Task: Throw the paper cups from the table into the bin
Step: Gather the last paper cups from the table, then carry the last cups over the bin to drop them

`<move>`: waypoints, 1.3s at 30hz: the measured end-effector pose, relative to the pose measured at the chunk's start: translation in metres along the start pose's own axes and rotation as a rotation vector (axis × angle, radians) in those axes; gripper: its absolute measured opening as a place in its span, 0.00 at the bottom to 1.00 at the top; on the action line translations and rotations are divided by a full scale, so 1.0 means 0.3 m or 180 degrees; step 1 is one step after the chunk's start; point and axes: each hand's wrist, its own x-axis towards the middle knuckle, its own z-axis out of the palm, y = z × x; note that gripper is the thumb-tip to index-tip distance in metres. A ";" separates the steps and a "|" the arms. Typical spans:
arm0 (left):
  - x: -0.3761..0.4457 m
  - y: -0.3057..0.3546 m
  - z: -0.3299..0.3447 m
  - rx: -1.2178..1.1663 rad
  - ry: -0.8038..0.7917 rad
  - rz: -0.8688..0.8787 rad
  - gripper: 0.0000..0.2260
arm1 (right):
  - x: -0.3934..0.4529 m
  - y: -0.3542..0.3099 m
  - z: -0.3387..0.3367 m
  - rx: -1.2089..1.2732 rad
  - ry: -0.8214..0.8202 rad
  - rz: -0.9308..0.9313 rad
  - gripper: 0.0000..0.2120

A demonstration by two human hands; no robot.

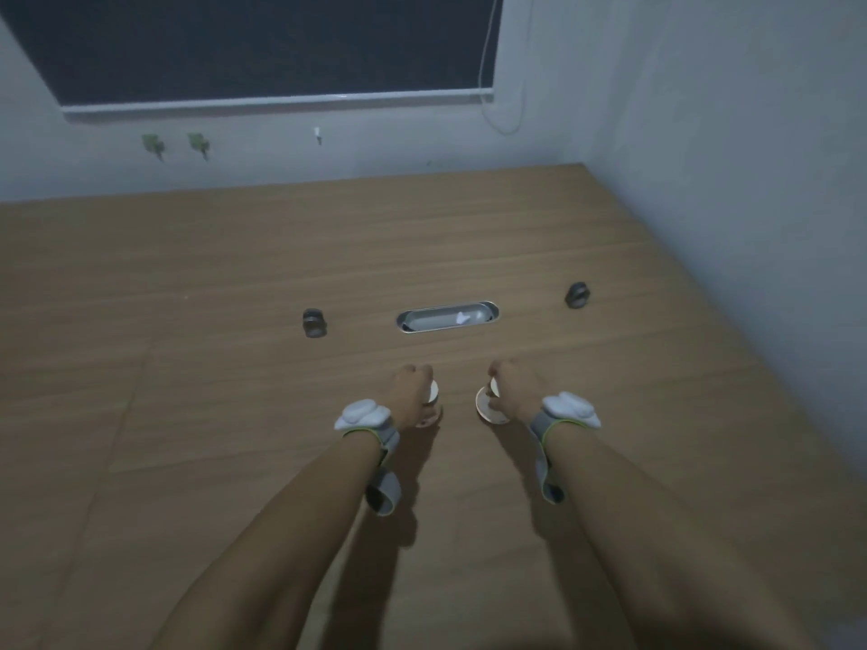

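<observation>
Both hands reach forward over a wooden table, each closed around a paper cup. The left hand wraps its cup from the left side, fingers curled over the top, so only a sliver of white rim and a bit of the base show beside the knuckles. The right hand pinches the other cup at its rim; this cup looks tilted, its pale open mouth turned toward the camera and to the left. Whether either cup is lifted clear of the tabletop cannot be told, though both cast shadows close beneath them.

The two cups sit near each other, with a narrow strip of bare wood between them, at the middle of the table and close to the person. Each wrist wears a grey strap carrying a white device.

Beyond the hands lies an oval metal cable port set into the table, flanked by two small dark cylinders, one at left and one further off at right. A grey wall with a dark roller blind stands behind.

No bin is in view (it must lie somewhere outside the frame), so the carry will probably begin with a turn away from the table, a cup in each hand.
</observation>
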 end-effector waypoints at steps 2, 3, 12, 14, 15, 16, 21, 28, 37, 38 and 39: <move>0.004 0.049 -0.007 0.0007 0.0010 0.0078 0.23 | -0.042 0.051 -0.018 0.0031 0.0062 0.0046 0.25; 0.005 0.071 -0.014 0.0065 0.0014 0.0125 0.23 | -0.063 0.074 -0.028 0.0040 0.0070 0.0080 0.26; -0.014 0.306 0.012 0.0281 -0.0114 0.0649 0.24 | -0.272 0.313 -0.101 0.0094 0.0112 0.0508 0.24; -0.023 0.355 0.025 0.0286 -0.0141 0.0739 0.24 | -0.306 0.357 -0.110 0.0132 0.0154 0.0566 0.24; -0.030 0.393 0.034 0.0310 -0.0142 0.0802 0.24 | -0.333 0.392 -0.118 0.0140 0.0188 0.0614 0.25; -0.034 0.422 0.041 0.0368 -0.0128 0.0849 0.23 | -0.355 0.417 -0.126 0.0136 0.0211 0.0656 0.25; -0.043 0.588 0.068 0.0505 -0.0382 0.1010 0.25 | -0.439 0.540 -0.157 0.0182 0.0311 0.0810 0.25; -0.051 0.851 0.138 0.0749 -0.0548 0.1334 0.26 | -0.580 0.759 -0.185 0.0382 0.0463 0.1127 0.26; -0.077 1.161 0.264 0.1053 -0.0694 0.1849 0.27 | -0.785 1.005 -0.210 0.0525 0.0624 0.1531 0.23; -0.078 1.187 0.274 0.1068 -0.0722 0.1901 0.27 | -0.805 1.025 -0.215 0.0543 0.0648 0.1563 0.23; -0.081 1.226 0.285 0.1100 -0.0768 0.1967 0.27 | -0.832 1.053 -0.219 0.0544 0.0682 0.1630 0.23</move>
